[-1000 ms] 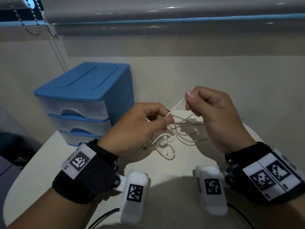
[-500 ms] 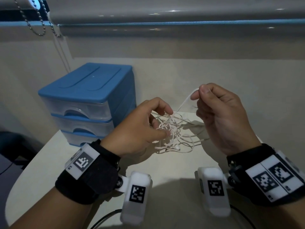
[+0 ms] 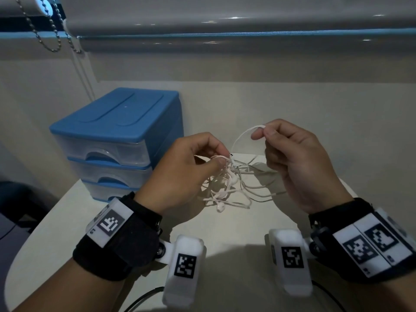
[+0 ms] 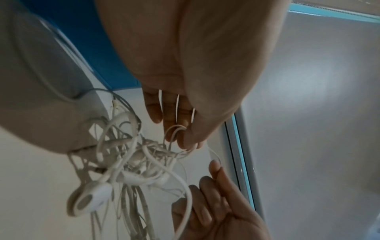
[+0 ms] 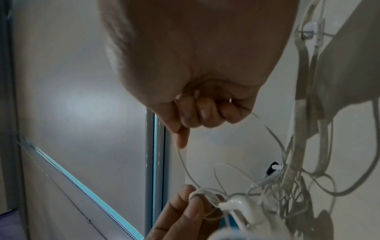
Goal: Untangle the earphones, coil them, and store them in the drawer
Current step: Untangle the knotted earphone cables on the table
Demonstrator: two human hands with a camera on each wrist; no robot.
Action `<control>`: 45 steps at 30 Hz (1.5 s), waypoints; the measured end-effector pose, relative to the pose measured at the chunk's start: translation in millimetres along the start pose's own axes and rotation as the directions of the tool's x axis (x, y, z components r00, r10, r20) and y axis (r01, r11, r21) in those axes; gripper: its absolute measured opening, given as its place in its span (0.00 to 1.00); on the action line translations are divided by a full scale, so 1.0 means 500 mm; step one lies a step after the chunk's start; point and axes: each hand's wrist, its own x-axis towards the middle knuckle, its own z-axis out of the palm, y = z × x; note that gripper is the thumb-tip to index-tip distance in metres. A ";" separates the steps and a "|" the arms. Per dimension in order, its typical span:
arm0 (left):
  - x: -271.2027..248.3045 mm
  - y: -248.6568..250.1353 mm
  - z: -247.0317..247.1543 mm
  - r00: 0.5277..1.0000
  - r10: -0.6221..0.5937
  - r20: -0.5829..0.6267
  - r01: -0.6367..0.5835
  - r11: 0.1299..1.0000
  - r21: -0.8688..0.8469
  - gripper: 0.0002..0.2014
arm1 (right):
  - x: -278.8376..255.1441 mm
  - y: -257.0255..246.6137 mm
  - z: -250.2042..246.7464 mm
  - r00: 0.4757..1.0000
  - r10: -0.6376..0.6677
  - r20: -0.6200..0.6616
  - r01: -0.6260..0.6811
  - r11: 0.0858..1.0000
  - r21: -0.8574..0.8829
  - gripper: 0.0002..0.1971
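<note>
Above table, right hand point(image 3: 299, 163) now higher.

Head view downward, wrist views close, sharing earphones point(image 3: 227, 181)

Earphones point(image 3: 227, 183) right of drawers point(image 3: 117, 140) (tabletop)

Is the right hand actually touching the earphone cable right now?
Touching. In the head view the right hand pinches a strand of the earphone cable between thumb and forefinger.
</note>
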 end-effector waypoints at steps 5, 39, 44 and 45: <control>-0.001 0.005 0.001 0.998 0.014 0.064 -0.011 0.999 -0.050 0.03 | -0.009 0.001 0.007 0.979 0.089 0.183 -0.070 0.992 -0.109 0.12; -0.006 0.010 0.003 0.987 0.038 0.159 -0.028 0.998 -0.063 0.03 | -0.003 -0.013 0.006 0.972 0.225 0.058 -0.233 0.941 0.245 0.10; -0.007 0.010 0.001 0.990 0.056 0.131 -0.045 0.996 -0.079 0.03 | -0.004 -0.007 0.005 0.972 0.215 0.091 -0.223 0.970 0.094 0.09; -0.006 0.010 0.001 0.990 0.056 0.127 -0.046 0.996 -0.081 0.03 | -0.005 -0.007 0.005 0.971 0.213 0.112 -0.222 0.972 0.077 0.09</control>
